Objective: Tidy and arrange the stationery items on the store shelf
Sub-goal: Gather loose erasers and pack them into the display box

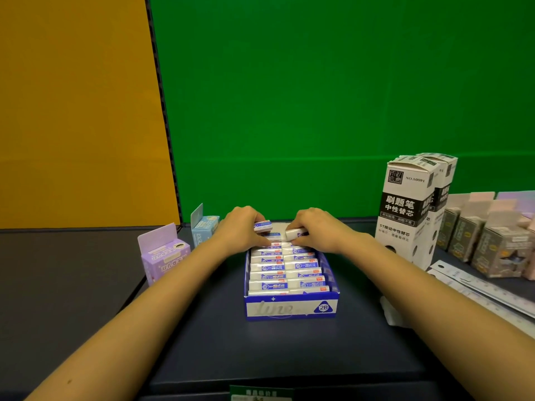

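Observation:
A blue-and-white display box (291, 309) marked 2B stands in the middle of the dark shelf, filled with two rows of white-and-blue erasers (285, 269). Both hands work at its far end. My left hand (241, 227) grips one eraser (263, 225) lifted slightly above the rows. My right hand (314, 227) grips another eraser (295, 233), tilted, just to the right of the first. The far end of the box is hidden behind my fingers.
A purple packet box (165, 256) and a light blue one (204, 225) stand to the left. Two tall white refill cartons (411, 209) rise on the right, with grey and pink small boxes (489, 241) and packaged rulers (486, 290) beyond. A green back panel stands behind.

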`<state>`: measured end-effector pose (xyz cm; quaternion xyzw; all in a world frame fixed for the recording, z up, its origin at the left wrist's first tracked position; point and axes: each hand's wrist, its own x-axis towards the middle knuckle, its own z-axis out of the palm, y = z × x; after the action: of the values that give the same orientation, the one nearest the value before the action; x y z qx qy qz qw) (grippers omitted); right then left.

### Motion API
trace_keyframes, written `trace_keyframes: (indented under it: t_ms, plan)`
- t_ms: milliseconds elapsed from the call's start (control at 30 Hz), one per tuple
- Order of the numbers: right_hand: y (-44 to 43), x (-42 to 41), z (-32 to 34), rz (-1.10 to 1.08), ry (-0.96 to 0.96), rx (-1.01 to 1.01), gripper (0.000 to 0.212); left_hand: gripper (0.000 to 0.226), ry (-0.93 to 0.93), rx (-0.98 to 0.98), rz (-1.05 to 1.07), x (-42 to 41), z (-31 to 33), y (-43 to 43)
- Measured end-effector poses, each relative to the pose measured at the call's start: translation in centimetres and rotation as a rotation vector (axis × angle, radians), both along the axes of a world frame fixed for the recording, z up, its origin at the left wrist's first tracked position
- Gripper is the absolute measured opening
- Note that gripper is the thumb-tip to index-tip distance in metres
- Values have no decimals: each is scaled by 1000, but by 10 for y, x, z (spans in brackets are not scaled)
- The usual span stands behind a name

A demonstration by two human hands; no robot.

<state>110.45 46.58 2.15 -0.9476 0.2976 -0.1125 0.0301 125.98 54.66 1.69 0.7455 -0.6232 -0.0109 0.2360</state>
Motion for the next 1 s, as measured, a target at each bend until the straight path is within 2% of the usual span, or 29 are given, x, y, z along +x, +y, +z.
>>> trace_keyframes:
  t_ms: [300, 567, 733, 1000]
  plan:
    - [-6, -5, 1, -3, -118, -11, 19, 13, -41, -19, -18, 2, 2, 4]
    - [-4, -5, -6, -13, -101, -92, 22, 19, -145, -39, -26, 0, -1, 5]
    - [-3, -3, -7, -31, -120, -149, 17, 18, -161, -77, -27, 0, -2, 7]
    - [0, -7, 1, 18, -18, -144, 21, 23, -161, -63, -43, 0, 0, 10]
